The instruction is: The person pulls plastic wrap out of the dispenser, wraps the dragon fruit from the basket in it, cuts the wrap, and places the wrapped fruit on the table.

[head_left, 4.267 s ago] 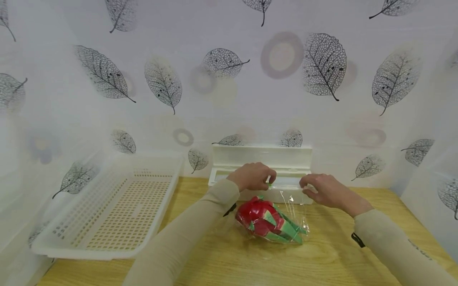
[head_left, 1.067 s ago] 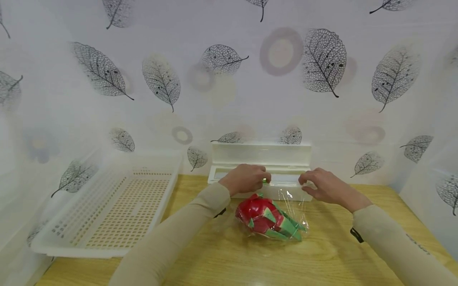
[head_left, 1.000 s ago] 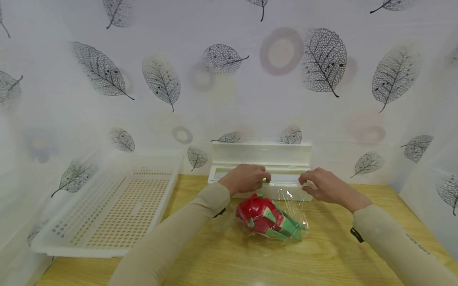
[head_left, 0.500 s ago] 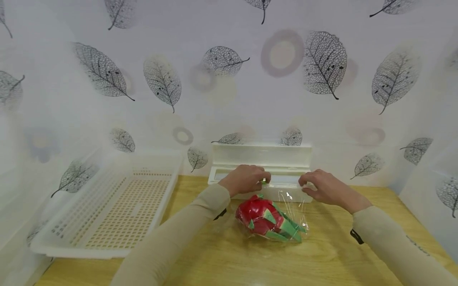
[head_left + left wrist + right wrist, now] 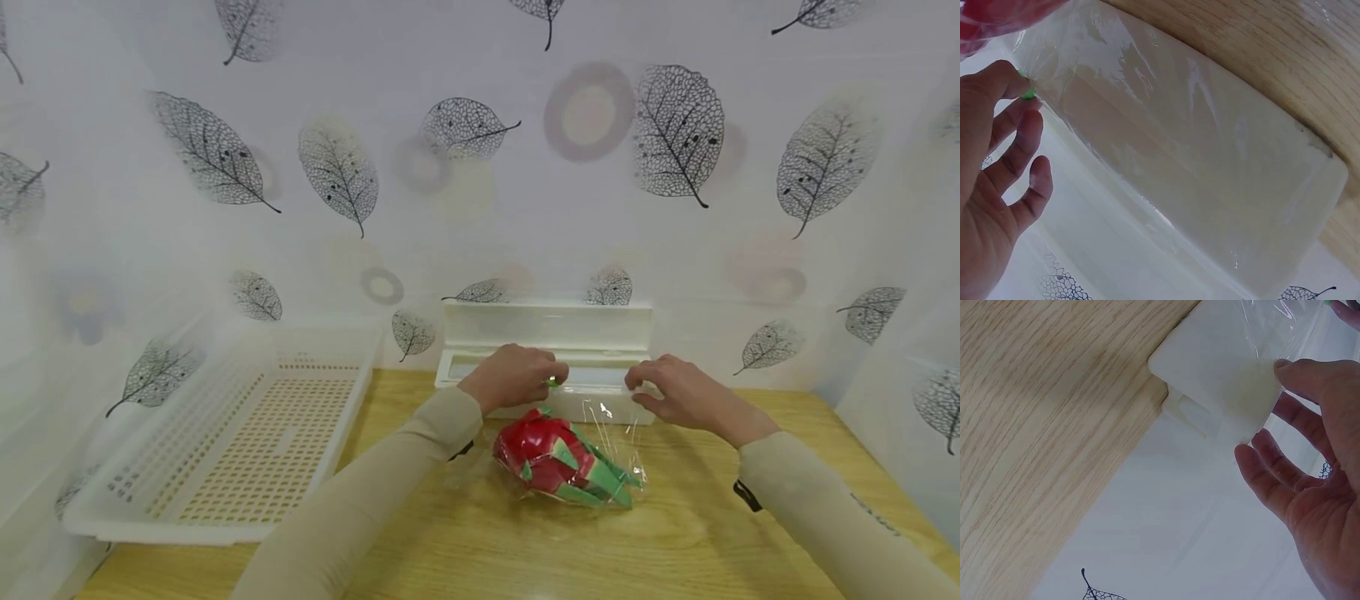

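A white cling film dispenser [image 5: 547,329] stands open at the back of the wooden table [image 5: 675,533]. Clear film [image 5: 607,417] runs from it over a red and green toy dragon fruit [image 5: 558,467] lying in front. My left hand [image 5: 553,380] pinches the small green slider [image 5: 1027,94] on the dispenser's front edge [image 5: 1210,187], thumb and forefinger on it. My right hand [image 5: 637,392] is at the dispenser's right end [image 5: 1222,381], thumb pressed on the film there, the other fingers [image 5: 1260,462] relaxed beyond the box. Both arms wear beige sleeves.
A white perforated plastic basket [image 5: 240,433] sits at the left, tilted against the leaf-patterned backdrop. The backdrop closes in the table on the left, back and right. Bare wood [image 5: 1054,425] shows in front of and to the right of the fruit.
Both hands stay at the dispenser as before. Only the head view shifts slightly.
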{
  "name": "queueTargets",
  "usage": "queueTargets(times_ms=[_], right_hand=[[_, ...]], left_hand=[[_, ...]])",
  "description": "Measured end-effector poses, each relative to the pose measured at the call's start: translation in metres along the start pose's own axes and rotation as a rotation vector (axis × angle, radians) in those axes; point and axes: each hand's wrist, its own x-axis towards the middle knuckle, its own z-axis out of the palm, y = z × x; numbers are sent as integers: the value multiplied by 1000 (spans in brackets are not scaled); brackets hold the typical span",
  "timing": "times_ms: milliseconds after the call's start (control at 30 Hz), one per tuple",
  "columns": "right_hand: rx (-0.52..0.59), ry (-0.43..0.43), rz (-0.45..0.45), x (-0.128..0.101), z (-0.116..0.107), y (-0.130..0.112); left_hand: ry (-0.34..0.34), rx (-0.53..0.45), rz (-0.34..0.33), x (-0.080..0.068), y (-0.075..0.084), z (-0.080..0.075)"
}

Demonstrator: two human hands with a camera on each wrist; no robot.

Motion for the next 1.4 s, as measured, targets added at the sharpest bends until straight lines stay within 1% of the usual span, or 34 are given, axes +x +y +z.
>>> queueTargets(times_ms=[167, 400, 633, 767, 1167, 1267, 1400], right_hand=[[4, 7, -9, 0, 1, -1], [7, -4, 3, -1, 0, -3], [2, 3, 5, -2, 0, -2], [-1, 4, 1, -2, 0, -2], [3, -9, 13, -1, -2, -3], [2, -6, 11, -1, -2, -3], [3, -3, 5, -1, -1, -1]], left_hand=[[0, 37, 2, -1, 1, 0], [5, 41, 3, -3, 2, 0], [12, 43, 10, -4, 2, -1], [15, 48, -1, -5, 2, -1], [31, 168, -27, -12, 4, -3], [32, 167, -32, -12, 4, -3], [39, 142, -35, -12, 4, -2]])
